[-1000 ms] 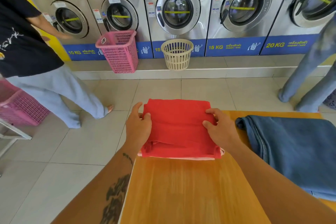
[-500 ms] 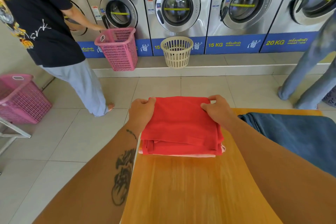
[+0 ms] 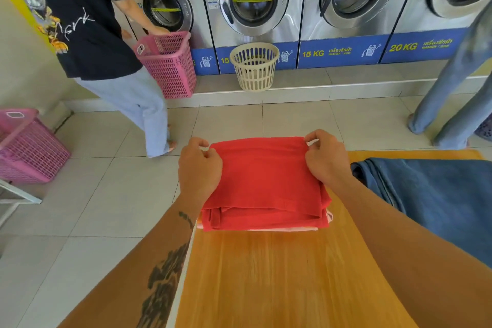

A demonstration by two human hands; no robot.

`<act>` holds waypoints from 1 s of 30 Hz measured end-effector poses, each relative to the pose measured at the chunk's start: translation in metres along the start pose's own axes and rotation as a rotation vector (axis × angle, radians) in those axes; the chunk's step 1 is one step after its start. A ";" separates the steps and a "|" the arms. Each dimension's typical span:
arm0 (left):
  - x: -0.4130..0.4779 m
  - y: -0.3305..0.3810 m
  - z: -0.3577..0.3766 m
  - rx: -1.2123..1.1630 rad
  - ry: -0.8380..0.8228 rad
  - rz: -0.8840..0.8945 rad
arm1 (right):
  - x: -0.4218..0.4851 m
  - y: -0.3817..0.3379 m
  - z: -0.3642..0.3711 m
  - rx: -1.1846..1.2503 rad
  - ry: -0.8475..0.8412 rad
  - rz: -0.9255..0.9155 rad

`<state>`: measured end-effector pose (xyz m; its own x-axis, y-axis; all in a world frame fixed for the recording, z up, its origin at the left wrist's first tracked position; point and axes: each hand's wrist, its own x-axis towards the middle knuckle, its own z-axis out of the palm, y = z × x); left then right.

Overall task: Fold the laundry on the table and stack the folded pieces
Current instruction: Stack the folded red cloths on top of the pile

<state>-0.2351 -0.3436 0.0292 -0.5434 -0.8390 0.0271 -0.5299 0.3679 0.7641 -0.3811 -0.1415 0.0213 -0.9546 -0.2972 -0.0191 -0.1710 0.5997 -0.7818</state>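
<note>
Our left hand [image 3: 199, 168] and right hand [image 3: 325, 160] have slid to the red cloth's [image 3: 263, 184] far corners, fingers now pinched shut there, squaring the stack.

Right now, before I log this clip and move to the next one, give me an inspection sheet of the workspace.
Surface: wooden table, near half bare.
Job's things: folded red cloth on top of a pale folded piece at the table's far left corner; blue denim garment lies to the right, looks not yet stacked.
Clutter: nothing seen on the table.
Grippers: left hand and right hand each pinch a far corner of the red cloth.
Cables: nothing seen.
Surroundings: row of washing machines; pink basket, cream basket, second pink basket at left; a person in a black shirt at a washer; another person's legs at right.
</note>
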 end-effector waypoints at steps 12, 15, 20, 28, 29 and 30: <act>-0.034 -0.025 -0.022 0.072 -0.062 0.080 | -0.042 0.017 -0.005 -0.147 -0.129 -0.069; -0.026 0.009 -0.013 0.014 0.074 0.239 | -0.040 -0.005 0.011 -0.428 0.074 -0.243; -0.029 0.006 0.037 0.447 -0.141 0.611 | -0.037 -0.022 0.052 -0.541 -0.148 -0.302; -0.021 -0.029 0.057 0.421 -0.255 0.388 | -0.017 0.014 0.067 -0.427 -0.282 -0.256; -0.019 -0.030 0.058 0.397 -0.257 0.371 | -0.016 0.016 0.068 -0.417 -0.274 -0.272; -0.018 -0.032 0.059 0.385 -0.254 0.361 | -0.015 0.018 0.068 -0.410 -0.269 -0.283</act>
<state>-0.2468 -0.3165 -0.0339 -0.8476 -0.5282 0.0507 -0.4544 0.7718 0.4448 -0.3530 -0.1767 -0.0355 -0.7713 -0.6349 -0.0445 -0.5429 0.6929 -0.4746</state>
